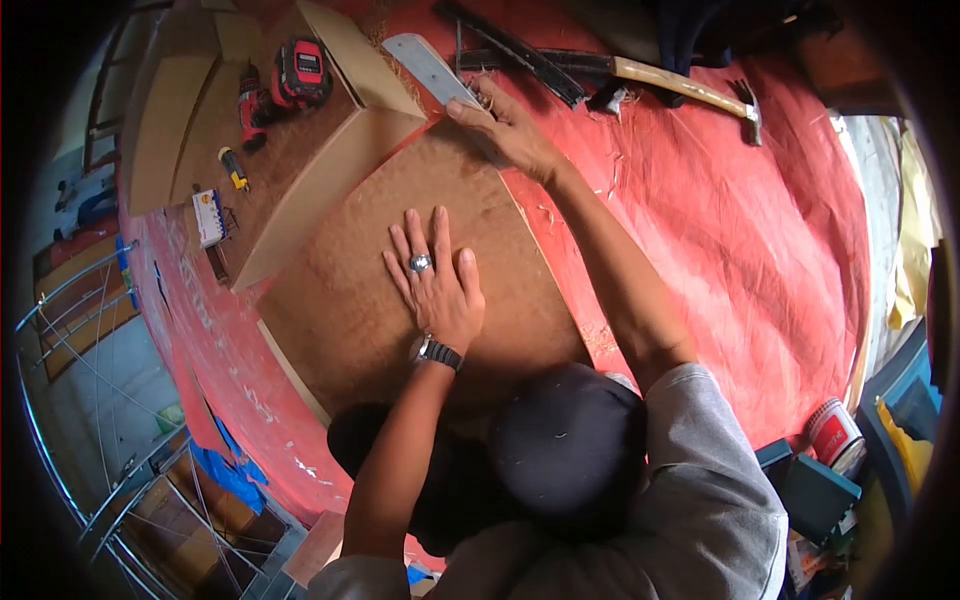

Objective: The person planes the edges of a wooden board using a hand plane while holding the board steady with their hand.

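My left hand [436, 285] lies flat on a brown wooden panel [350, 260], fingers spread; it wears a ring, and a dark-strapped watch is on the wrist. At the panel's far right corner, my right hand [505, 130] is closed around the near end of a long grey metal hand plane [425, 65], its lower part hidden by the fingers. Pale wood shavings lie around the plane and along the panel's right edge.
An upright board [310, 190] borders the panel on the left. Beyond it are a red cordless drill [285, 85], a yellow-black screwdriver [234, 168] and a small box [209, 218]. A hammer [690, 82] rests on the red sheet [720, 230]. A can [836, 437] stands at right.
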